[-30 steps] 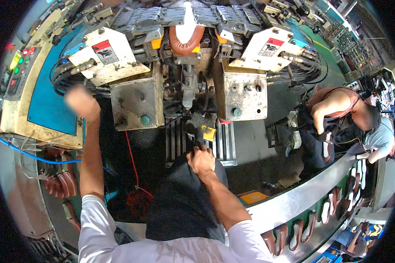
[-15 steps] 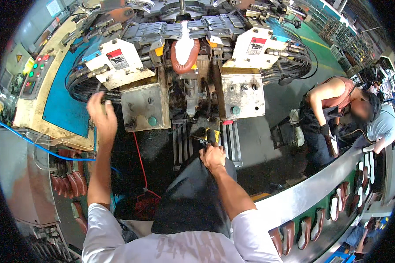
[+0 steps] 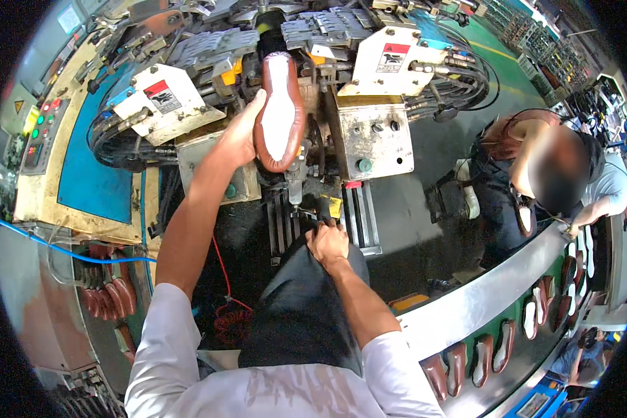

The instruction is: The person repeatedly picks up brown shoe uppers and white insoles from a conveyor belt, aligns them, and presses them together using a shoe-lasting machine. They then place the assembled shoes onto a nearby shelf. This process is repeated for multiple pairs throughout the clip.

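A brown leather shoe upper (image 3: 296, 118) with a white insole facing up is at the middle of the machine, its toe pointing toward me. My left hand (image 3: 244, 132) grips it along its left side, thumb at the edge of the sole. At my dark apron (image 3: 292, 306), my right hand (image 3: 329, 244) is closed around a dark-handled tool (image 3: 323, 211); its kind is hard to make out. The lasting machine (image 3: 306, 35) has metal plates and clamps behind the shoe.
Control boxes (image 3: 373, 136) with knobs and a green button flank the shoe. Black hoses (image 3: 108, 143) bundle at the left. A metal-edged conveyor (image 3: 481, 289) with several brown shoes runs along the right, where a co-worker (image 3: 529, 160) bends over. A rack of brown shoes (image 3: 111, 296) stands at left.
My left hand has moved up and right from beside the left control box and taken hold of the shoe. The shoe's whole sole now shows, clear of the clamps. My right hand has stayed low.
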`<move>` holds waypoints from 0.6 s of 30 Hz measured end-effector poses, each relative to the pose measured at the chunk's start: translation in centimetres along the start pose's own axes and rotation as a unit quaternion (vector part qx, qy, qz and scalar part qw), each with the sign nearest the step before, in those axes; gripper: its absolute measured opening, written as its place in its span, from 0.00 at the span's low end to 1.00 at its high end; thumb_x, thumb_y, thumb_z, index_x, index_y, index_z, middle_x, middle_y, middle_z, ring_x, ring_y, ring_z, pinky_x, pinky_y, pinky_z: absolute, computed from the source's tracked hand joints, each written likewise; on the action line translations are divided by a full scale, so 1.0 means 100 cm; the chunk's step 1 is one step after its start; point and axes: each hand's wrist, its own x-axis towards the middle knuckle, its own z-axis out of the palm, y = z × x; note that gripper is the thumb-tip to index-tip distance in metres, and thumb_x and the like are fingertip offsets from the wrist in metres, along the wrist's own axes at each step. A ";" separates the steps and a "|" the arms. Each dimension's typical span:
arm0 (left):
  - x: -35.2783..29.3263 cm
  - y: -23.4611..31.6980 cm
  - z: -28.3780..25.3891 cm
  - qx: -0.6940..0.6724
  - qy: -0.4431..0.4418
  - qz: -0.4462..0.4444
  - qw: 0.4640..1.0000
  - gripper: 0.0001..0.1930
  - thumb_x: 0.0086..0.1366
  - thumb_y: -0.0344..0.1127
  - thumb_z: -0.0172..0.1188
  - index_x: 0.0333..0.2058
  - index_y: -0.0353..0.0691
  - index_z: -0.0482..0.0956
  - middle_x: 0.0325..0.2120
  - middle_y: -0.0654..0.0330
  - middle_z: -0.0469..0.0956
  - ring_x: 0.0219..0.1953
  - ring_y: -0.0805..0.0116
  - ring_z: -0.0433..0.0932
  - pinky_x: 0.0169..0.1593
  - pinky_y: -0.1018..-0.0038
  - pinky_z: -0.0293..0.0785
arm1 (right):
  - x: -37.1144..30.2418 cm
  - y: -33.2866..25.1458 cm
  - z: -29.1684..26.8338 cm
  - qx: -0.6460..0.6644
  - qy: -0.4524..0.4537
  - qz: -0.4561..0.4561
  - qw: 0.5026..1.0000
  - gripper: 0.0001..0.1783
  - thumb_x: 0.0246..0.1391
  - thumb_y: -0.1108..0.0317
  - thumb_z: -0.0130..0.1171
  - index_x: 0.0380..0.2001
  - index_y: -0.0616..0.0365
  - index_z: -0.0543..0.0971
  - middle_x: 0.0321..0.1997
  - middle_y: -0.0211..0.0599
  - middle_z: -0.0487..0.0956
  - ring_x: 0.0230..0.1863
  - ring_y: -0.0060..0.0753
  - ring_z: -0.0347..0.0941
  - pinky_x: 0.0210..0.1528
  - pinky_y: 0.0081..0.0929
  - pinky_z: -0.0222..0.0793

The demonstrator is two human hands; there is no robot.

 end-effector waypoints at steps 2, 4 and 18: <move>0.009 -0.005 0.000 0.003 0.023 -0.017 1.000 0.22 0.76 0.52 0.64 0.59 0.45 0.80 0.48 0.60 0.86 0.48 0.65 0.84 0.55 0.63 0.83 | -0.001 -0.005 -0.003 0.001 -0.007 0.007 1.000 0.25 0.61 0.48 0.60 0.46 0.59 0.87 0.53 0.54 0.84 0.55 0.63 0.81 0.61 0.54 0.77; 0.006 -0.011 -0.002 0.035 0.013 0.016 0.999 0.23 0.74 0.51 0.65 0.59 0.44 0.78 0.49 0.60 0.84 0.48 0.65 0.84 0.54 0.63 0.84 | -0.002 -0.008 -0.003 0.003 -0.015 0.007 1.000 0.25 0.62 0.47 0.60 0.47 0.58 0.87 0.55 0.55 0.83 0.60 0.62 0.79 0.65 0.54 0.75; -0.198 -0.084 0.031 0.199 -0.105 0.172 0.959 0.37 0.76 0.37 0.57 0.77 0.33 0.53 0.68 0.53 0.69 0.66 0.66 0.73 0.68 0.70 0.70 | -0.078 -0.057 -0.153 0.743 0.039 -0.177 0.644 0.29 0.76 0.51 0.56 0.66 0.64 0.78 0.68 0.47 0.80 0.69 0.37 0.74 0.71 0.34 0.67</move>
